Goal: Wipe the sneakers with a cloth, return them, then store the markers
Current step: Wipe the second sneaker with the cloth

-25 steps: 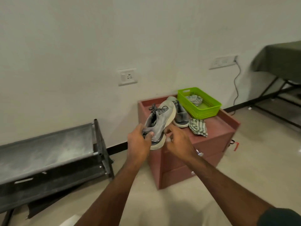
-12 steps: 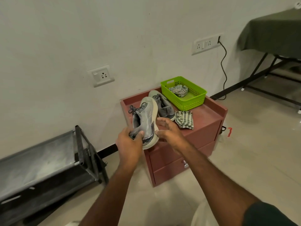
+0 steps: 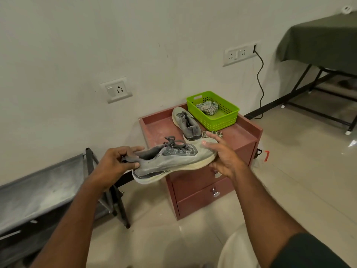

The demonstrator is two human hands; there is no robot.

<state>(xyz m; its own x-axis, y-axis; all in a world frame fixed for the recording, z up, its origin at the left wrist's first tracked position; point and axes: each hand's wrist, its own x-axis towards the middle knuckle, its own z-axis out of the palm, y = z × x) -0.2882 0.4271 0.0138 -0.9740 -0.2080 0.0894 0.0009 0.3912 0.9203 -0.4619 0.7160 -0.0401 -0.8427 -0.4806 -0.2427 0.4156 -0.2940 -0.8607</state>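
**Sneaker in hand, cloth not picked up yet**

Person is holding one sneaker (image 3: 170,159) in the air, in front of the cabinet (image 3: 249,136), sole down, toe pointing right. Left hand (image 3: 116,164) is gripping the heel, fingers curled over the collar. Right hand (image 3: 222,153) is lying open against the toe, fingers fairly straight, steadying rather than gripping.

Second sneaker (image 3: 186,123) is sitting on the cabinet top, just beside the green basket (image 3: 224,120). A striped cloth (image 3: 207,107) is lying bunched in the basket; another striped cloth (image 3: 217,134) is peeking out behind the right hand's fingers, on the cabinet top.

Looks like the wiping step, early: neither hand is holding a cloth. Next move is probably freeing the right hand to take the near cloth, with the left keeping the heel grip so the shoe isn't tipping.

Sneaker is looking grey, dusty on the upper, pale thick sole, dark laces loosely tied. No markers showing anywhere. Dusty black rack (image 3: 38,190) is standing at left, likely where the shoes are going back
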